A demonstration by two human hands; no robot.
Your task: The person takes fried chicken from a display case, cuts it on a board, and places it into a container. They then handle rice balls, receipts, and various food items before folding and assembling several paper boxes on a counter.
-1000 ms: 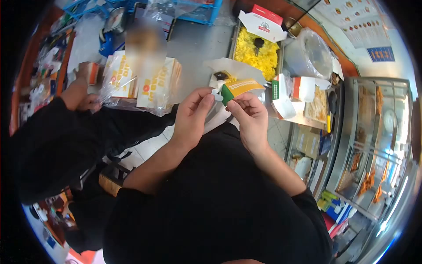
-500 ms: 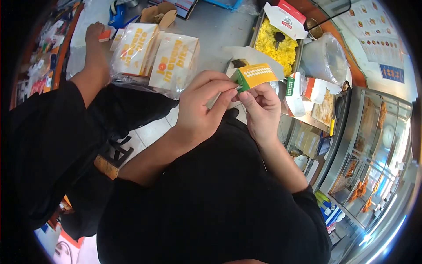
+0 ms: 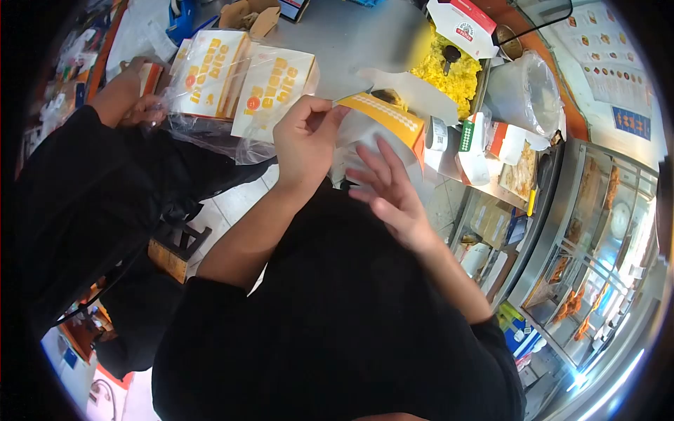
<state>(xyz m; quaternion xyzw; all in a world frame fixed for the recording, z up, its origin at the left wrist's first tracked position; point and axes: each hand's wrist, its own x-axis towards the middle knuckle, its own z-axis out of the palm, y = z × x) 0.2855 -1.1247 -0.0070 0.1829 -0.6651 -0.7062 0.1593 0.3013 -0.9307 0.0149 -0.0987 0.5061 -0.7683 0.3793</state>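
My left hand (image 3: 305,144) pinches one corner of a yellow food carton (image 3: 390,119) with a row of white pattern along its panel. The carton tilts over the counter edge, its pale inside facing me and an orange end at the right. Just below it my right hand (image 3: 393,193) is off the carton, fingers spread and slightly blurred. Behind the carton, an open white box (image 3: 428,102) with dark food partly shows.
Two white boxes (image 3: 270,91) in clear plastic stand left of my hands. A co-worker's hand (image 3: 123,91) is at a small box further left. Beyond the carton lies a tray of yellow rice (image 3: 449,77). A glass food cabinet (image 3: 597,231) stands at right.
The carton has turned and opened out, showing its pale inside. My right hand has let go and dropped toward me. The co-worker's hand has moved nearer the wrapped boxes.
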